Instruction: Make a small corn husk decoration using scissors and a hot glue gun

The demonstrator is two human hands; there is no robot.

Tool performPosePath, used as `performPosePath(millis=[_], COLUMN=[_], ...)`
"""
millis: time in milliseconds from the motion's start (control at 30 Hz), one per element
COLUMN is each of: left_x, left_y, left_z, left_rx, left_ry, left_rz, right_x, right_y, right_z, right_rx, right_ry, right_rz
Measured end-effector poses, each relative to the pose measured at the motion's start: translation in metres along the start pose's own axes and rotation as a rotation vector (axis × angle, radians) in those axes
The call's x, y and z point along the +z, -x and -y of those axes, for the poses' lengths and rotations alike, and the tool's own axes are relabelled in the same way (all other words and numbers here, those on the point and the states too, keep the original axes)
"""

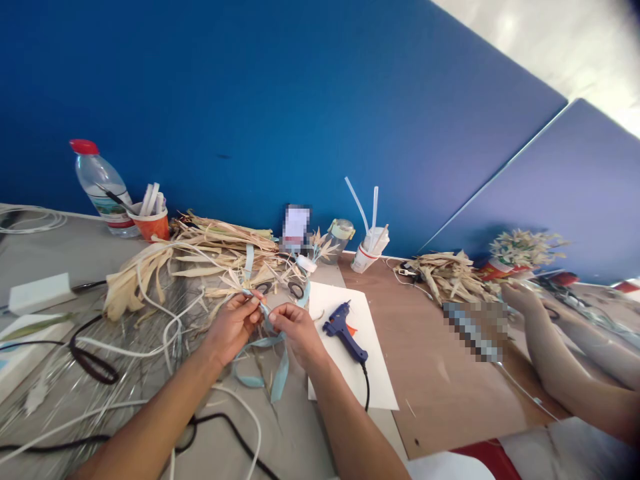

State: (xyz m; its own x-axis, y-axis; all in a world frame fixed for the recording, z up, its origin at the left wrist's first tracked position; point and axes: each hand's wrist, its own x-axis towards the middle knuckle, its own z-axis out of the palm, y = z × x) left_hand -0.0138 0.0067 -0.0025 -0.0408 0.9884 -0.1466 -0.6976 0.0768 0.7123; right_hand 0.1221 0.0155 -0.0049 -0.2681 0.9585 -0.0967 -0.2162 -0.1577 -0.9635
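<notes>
Over the middle of the table, my left hand [234,325] is closed in a pinch around a thin piece with pale blue on it, mostly hidden by the fingers. Close by on its right, my right hand [299,328] has thumb and fingertips pressed together on a light blue ribbon [281,375]. Loops of this ribbon hang down below both hands. A dark blue glue gun [346,333] with an orange trigger lies on a white sheet [373,373], right of my right hand. Just beyond my fingers are the dark handles of scissors [296,291].
Dried corn husks [220,243] pile up behind my hands. White cables [173,333] and thin clear stems cover the left side. A bottle [103,190], an orange cup [151,225], a jar [340,237] and a white cup [367,255] line the blue partition. Another person's arms [555,360] reach in at right.
</notes>
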Motion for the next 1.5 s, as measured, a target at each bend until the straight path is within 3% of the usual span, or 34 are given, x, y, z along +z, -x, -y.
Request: performPosePath(millis=[233,467,667,800,1000,1167,1233,1367,1500], left_x=[0.009,0.006,0.001,-0.001,-0.003,-0.008,-0.008,-0.005,0.0], left_y=[0.004,0.002,0.001,0.004,0.01,0.009,0.007,0.002,0.0], left_z=[0.002,0.003,0.006,0.007,0.01,0.015,0.016,0.014,0.007], left_rx=[0.056,0.087,0.172,0.256,0.432,0.599,0.531,0.21,0.052], left_ry=[-0.161,-0.204,-0.518,-0.759,-1.058,-1.095,-1.047,-0.74,-0.293], left_rz=[0.0,-0.047,-0.036,-0.04,-0.007,0.106,0.078,-0.055,-0.024], right_x=[0.01,0.009,0.008,0.007,0.007,0.009,0.009,0.002,-0.007], right_y=[0.002,0.003,0.003,0.004,0.006,0.007,0.007,0.004,0.0], right_z=[-0.008,-0.005,-0.003,0.001,0.005,0.002,0.003,0.008,0.011], right_rx=[0.044,0.112,0.093,0.119,0.119,0.092,0.071,0.042,-0.006], right_ry=[-0.067,-0.076,0.056,0.144,0.136,0.078,0.034,-0.13,-0.163], right_rz=[-0.056,-0.067,-0.169,-0.213,-0.172,-0.156,-0.139,-0.078,-0.167])
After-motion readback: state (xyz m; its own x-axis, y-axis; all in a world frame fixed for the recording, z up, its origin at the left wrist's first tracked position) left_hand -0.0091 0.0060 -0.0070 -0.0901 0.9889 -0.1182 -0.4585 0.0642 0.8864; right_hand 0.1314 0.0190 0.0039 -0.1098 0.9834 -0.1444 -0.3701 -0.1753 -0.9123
